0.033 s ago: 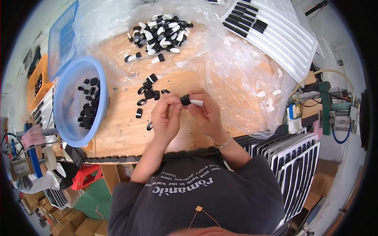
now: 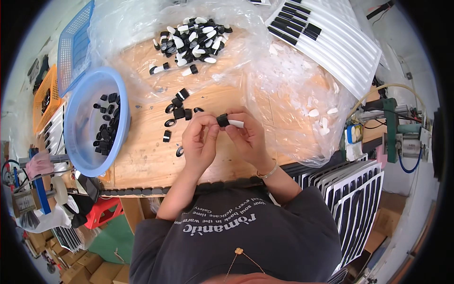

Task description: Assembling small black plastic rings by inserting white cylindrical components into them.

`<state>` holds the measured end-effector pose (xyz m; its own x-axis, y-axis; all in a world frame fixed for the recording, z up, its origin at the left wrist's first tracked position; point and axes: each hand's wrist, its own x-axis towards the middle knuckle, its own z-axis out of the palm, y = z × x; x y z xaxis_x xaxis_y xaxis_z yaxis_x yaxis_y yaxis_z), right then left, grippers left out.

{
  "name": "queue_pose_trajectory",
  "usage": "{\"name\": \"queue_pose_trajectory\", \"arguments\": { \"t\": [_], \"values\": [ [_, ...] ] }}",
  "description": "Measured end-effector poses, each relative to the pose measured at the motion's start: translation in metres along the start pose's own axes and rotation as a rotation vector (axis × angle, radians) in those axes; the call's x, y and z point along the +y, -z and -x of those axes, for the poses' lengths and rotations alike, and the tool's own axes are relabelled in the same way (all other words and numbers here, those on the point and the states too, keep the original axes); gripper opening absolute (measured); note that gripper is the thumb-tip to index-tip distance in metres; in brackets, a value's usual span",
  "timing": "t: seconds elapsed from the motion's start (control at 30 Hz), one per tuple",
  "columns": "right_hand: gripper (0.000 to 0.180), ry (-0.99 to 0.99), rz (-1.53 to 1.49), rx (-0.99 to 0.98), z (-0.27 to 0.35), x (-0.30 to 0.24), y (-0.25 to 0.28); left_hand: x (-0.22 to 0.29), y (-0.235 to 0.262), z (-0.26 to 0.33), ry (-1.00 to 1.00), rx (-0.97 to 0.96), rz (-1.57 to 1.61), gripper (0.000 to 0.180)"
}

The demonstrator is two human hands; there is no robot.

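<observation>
at far left sits your blue basin [image 2: 124,102] of black caps; loose caps [image 2: 178,112] lie beside it. over the table [image 2: 142,156], your left hand [image 2: 198,142] and right hand [image 2: 250,137] pinch one black-and-white piece [image 2: 229,121] together.

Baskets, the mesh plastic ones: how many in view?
2. A blue mesh basket lies at the table's far left corner; an orange mesh basket sits beside it at the left edge. Others may be hidden off-frame.
</observation>
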<state>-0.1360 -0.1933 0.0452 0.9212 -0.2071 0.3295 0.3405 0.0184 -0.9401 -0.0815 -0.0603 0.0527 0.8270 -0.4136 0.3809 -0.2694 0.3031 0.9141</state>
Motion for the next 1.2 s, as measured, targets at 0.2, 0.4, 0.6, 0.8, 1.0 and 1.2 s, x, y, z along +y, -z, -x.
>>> {"name": "queue_pose_trajectory", "arguments": {
  "t": [0.2,0.4,0.6,0.8,1.0,1.2],
  "values": [
    [0.02,0.069,0.136,-0.048,0.001,0.0,0.001,0.002,-0.001,-0.004,-0.056,-0.022,-0.25,0.01],
    [0.039,0.037,-0.191,0.291,0.004,-0.01,-0.019,-0.003,-0.005,-0.003,-0.033,0.084,-0.066,0.005],
    [0.047,0.191,0.08,0.116,-0.002,-0.011,-0.016,0.005,0.007,-0.002,0.109,-0.009,0.123,0.012],
    [0.034,0.203,0.379,0.036,-0.008,-0.021,-0.005,0.01,0.013,-0.001,0.123,0.003,0.282,0.01],
    [0.03,0.187,0.342,0.06,-0.01,-0.022,-0.009,0.003,0.019,0.004,0.116,0.023,0.155,0.011],
    [0.029,0.15,0.317,0.098,-0.007,-0.021,-0.009,0.008,0.017,0.006,0.144,0.058,0.151,0.012]
  ]
}}
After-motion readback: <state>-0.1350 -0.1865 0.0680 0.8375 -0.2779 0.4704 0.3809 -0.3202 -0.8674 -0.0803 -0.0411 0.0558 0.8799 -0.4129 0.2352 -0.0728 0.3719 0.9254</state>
